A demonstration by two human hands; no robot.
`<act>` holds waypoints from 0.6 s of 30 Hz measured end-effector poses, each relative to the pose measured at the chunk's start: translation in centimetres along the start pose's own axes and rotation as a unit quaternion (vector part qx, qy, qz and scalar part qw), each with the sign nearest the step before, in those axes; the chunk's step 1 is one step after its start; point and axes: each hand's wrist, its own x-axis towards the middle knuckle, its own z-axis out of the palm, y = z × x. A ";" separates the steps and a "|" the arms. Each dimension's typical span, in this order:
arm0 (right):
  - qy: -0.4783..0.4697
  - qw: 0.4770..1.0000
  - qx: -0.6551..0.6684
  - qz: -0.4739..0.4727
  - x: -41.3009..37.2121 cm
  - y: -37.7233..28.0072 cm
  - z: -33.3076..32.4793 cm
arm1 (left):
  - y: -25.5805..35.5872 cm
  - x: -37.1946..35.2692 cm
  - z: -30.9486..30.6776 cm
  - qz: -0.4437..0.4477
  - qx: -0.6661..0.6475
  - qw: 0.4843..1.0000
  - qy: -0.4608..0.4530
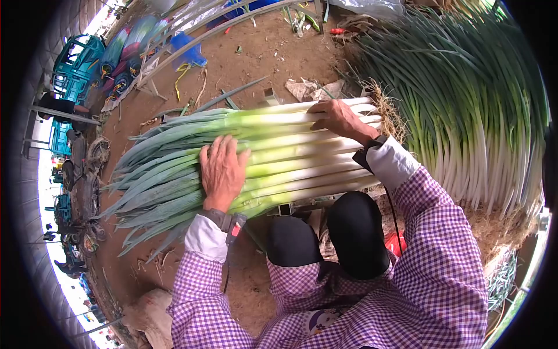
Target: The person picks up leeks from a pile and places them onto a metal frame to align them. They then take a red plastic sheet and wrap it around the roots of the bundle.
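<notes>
A wide bundle of long green onions (290, 152) lies across in front of my knees, green leaves to the left, white stems and roots to the right. My left hand (222, 171) rests flat on the pale green part, fingers spread. Over the white stems near the roots lies my right hand (343, 119), its fingers bent over the upper stems and touching them, not wrapped round them. Both wrists carry dark bands.
A large pile of green onions (465, 104) stands at the right. Brown soil (256, 49) with scraps lies beyond the bundle. A blue plastic piece (187, 49) hangs by a rail at the upper left, near wrapped bundles (125, 55) and a teal vehicle (75, 67).
</notes>
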 end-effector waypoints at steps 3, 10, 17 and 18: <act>0.033 0.997 -0.022 -0.062 -0.9 -1.5 0.0 | 0.1 0.0 -0.1 -0.001 0.000 1.000 0.000; 0.029 0.996 -0.012 -0.086 -1.6 -0.3 1.0 | 0.2 -0.1 0.0 -0.002 -0.004 1.000 -0.001; 0.023 0.999 -0.017 -0.046 -1.9 -0.1 1.2 | 0.2 -0.2 0.0 0.006 -0.038 0.998 0.040; 0.022 0.998 -0.023 -0.046 -1.9 0.1 1.3 | 0.2 -0.3 -0.2 0.007 -0.062 0.997 0.046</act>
